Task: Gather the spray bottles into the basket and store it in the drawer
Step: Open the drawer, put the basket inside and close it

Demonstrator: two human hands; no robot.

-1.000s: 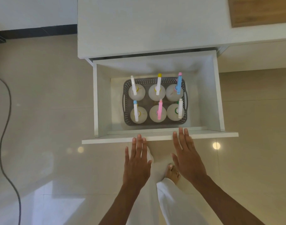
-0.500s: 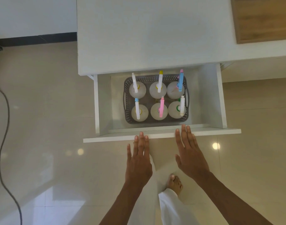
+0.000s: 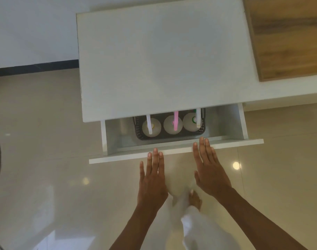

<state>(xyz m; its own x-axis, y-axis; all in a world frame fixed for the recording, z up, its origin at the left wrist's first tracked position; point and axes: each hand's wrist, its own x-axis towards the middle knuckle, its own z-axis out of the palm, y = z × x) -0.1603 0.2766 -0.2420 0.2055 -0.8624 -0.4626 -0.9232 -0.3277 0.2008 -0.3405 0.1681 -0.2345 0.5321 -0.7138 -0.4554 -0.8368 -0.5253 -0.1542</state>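
Head view showed left hand [image 3: 152, 179] and right hand [image 3: 209, 170], fingers flat and empty, pressing the drawer [image 3: 174, 150] front; the basket [image 3: 172, 136] of spray bottles [image 3: 173, 124] sat just beyond the fingertips, so a steady push likely remained.

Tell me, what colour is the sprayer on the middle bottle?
Pink. The middle bottle's sprayer shows clearly in the head view.

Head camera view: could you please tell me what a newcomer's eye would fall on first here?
Probably the two flat, open hands, the left hand and the right hand, fingertips at the front panel of the half-open white drawer at centre. Inside it, a dark perforated plastic basket holds white spray bottles, the middle one with a pink trigger, partly hidden under the white cabinet top.
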